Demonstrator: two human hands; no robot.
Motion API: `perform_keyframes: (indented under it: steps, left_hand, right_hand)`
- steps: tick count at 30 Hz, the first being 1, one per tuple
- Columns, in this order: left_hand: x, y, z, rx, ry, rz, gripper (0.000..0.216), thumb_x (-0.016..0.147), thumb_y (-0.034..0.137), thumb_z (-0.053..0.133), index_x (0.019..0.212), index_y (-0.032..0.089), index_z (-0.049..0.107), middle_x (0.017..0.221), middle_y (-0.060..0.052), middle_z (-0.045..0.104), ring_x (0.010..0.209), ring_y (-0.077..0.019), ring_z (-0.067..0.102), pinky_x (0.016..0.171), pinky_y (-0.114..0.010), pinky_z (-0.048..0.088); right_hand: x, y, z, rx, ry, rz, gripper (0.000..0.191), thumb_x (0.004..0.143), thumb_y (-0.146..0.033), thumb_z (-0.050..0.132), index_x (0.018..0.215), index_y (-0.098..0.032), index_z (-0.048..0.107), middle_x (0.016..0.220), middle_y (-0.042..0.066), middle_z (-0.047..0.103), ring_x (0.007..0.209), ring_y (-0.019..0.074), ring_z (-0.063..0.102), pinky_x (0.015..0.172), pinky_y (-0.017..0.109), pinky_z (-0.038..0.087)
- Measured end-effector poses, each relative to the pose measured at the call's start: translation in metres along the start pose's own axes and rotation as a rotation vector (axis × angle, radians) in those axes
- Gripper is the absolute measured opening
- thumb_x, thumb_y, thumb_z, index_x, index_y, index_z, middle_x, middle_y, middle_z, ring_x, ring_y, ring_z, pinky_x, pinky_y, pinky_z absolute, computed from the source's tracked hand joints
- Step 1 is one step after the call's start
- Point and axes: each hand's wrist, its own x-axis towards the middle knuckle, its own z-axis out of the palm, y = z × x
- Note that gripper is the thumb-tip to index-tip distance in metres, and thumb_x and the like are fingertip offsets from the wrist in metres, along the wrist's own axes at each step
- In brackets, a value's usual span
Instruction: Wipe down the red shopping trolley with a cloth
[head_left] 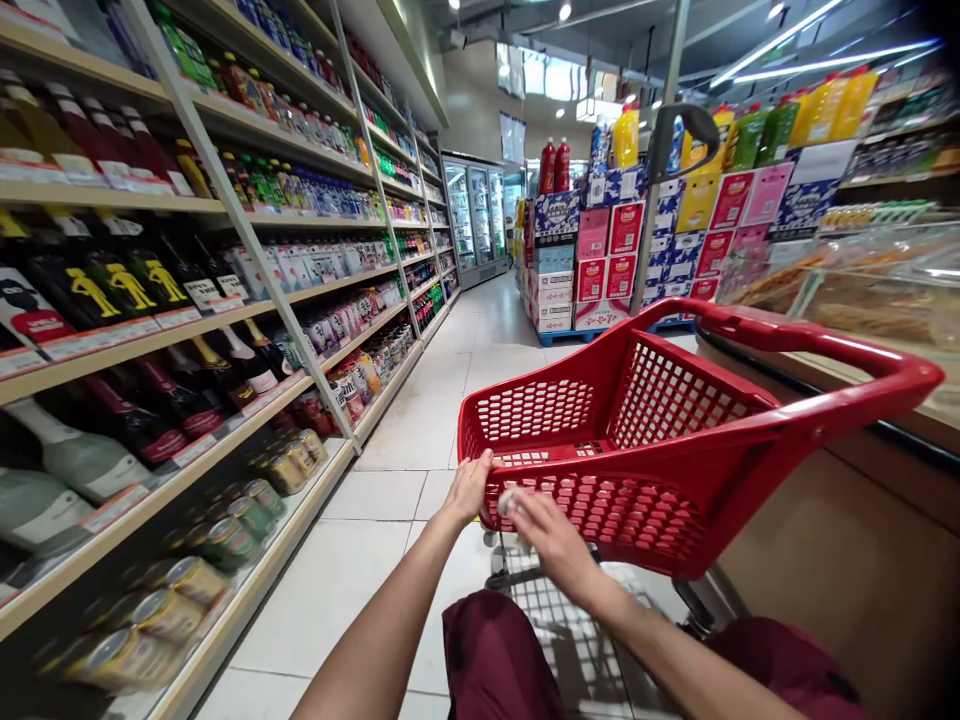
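Note:
A red plastic shopping cart (660, 480) with lattice walls stands side-on before me, its handle pointing right. My left hand (469, 488) is closed over the rim at the cart's left corner. Just right of it, my right hand (551, 540) is held against or close to the near side wall. Pinched in its fingertips is a small crumpled whitish wad (510, 500), like a tissue or cloth, blurred and partly covered by the fingers. No goods show in the part of the basket I can see.
Shelves of bottles and cans (247, 200) run along the left. Stacked drink cartons (592, 260) stand beyond the cart, by a metal post (652, 230). A food counter (847, 420) borders the cart on the right. Fridges (474, 215) line the back; tiled floor (382, 500) lies between.

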Motion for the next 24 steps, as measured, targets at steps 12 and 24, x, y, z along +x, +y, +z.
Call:
perform_keyframes:
  steps: [12, 24]
  left_hand:
    - [0.005, 0.057, 0.042, 0.241, 0.054, 0.147, 0.043, 0.09, 0.036, 0.021, 0.114, 0.024, 0.055, 0.127, -0.002, 0.052, 0.121, -0.0181, 0.04, 0.107, -0.045, 0.016]
    - [0.015, 0.084, 0.084, 0.345, 0.059, 0.256, 0.038, 0.09, 0.036, 0.024, 0.113, 0.025, 0.052, 0.122, -0.002, 0.055, 0.117, -0.0172, 0.044, 0.107, -0.049, 0.012]
  right_hand:
    - [-0.021, 0.053, -0.048, -0.107, 0.104, 0.131, 0.033, 0.085, -0.013, 0.04, 0.114, -0.017, 0.055, 0.115, 0.012, 0.055, 0.114, 0.0214, 0.043, 0.092, 0.039, 0.043]
    - [-0.039, 0.099, -0.094, -0.228, 0.142, 0.217, 0.035, 0.085, -0.014, 0.04, 0.116, -0.02, 0.054, 0.117, 0.011, 0.053, 0.112, 0.0225, 0.044, 0.09, 0.041, 0.044]
